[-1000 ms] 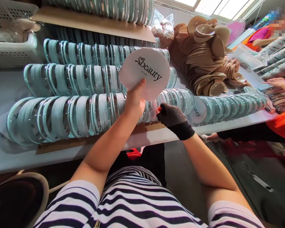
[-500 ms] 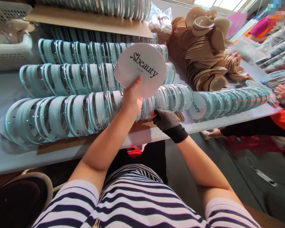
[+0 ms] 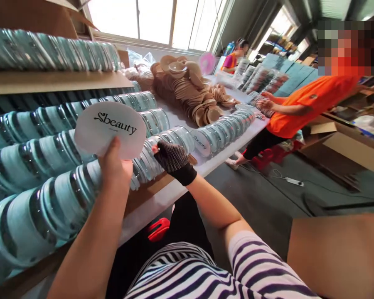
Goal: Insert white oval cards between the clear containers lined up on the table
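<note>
A: What do the hands have?

B: The left hand grips a stack of round white cards printed "Sbeauty", thumb across the lower edge, held up in front of the rows; the right hand, in a black dotted glove, has its fingers curled onto the clear round cases in the nearest row, pinching at one; I can't tell whether it has lifted any.

A: How far along does it look?

B: Judging by what lies there, a case further along already shows a printed card facing out; most of the cases in the long rows show no print from here, and the stack in the left hand looks thick; so I'd say plenty is left.

A: And the surroundings?

B: A long white table carries the rows, with a cardboard shelf bearing more above; a heap of tan round pads sits further down; a person in an orange shirt works at the table beyond; bright windows behind, grey floor, cardboard boxes to the right.
</note>
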`<act>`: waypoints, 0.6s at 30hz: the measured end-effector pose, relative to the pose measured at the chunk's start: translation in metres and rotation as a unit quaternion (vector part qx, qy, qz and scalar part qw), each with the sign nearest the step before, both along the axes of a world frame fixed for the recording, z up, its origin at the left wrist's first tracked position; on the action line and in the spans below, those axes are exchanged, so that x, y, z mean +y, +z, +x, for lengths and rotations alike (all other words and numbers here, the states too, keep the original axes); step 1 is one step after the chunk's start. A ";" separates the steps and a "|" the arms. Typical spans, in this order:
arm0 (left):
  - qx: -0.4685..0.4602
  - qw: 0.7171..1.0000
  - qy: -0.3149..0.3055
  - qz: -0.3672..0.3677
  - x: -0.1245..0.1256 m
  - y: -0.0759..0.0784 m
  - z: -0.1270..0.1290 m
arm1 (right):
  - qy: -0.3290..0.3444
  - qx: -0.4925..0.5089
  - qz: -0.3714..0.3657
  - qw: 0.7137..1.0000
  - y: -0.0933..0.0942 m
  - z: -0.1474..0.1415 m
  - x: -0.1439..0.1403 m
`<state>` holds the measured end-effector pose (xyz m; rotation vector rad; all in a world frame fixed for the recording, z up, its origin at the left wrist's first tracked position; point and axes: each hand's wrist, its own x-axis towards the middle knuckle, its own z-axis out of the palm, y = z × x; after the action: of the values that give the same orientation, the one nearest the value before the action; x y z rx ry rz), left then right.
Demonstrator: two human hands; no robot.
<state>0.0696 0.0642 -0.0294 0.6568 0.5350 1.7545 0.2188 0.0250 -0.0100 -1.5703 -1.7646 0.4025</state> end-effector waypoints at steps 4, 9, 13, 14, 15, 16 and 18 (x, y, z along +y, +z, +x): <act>0.043 0.999 0.019 -0.008 -0.011 0.006 0.004 | -0.003 0.030 0.135 0.990 0.017 -0.001 0.019; 0.045 0.997 0.052 -0.022 -0.034 0.011 0.005 | 0.013 -0.126 0.220 0.967 0.018 -0.024 0.003; 0.022 0.995 0.074 -0.066 -0.042 0.008 0.003 | 0.019 -0.130 0.268 0.954 0.013 -0.038 -0.018; 0.009 0.994 0.074 -0.076 -0.041 0.006 0.003 | 0.026 -0.122 0.269 0.955 0.012 -0.040 -0.020; -0.003 0.994 0.072 -0.084 -0.040 0.004 0.002 | 0.031 -0.114 0.263 0.958 0.011 -0.041 -0.021; -0.014 0.994 0.068 -0.089 -0.038 0.003 0.001 | 0.030 -0.107 0.250 0.962 0.010 -0.043 -0.020; -0.029 0.993 0.063 -0.094 -0.036 0.000 -0.001 | 0.014 -0.097 0.214 0.972 0.010 -0.045 -0.019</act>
<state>0.0685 0.0286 -0.0289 0.4466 0.7043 1.8082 0.1739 0.0063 -0.0004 -1.3072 -1.8693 -0.1234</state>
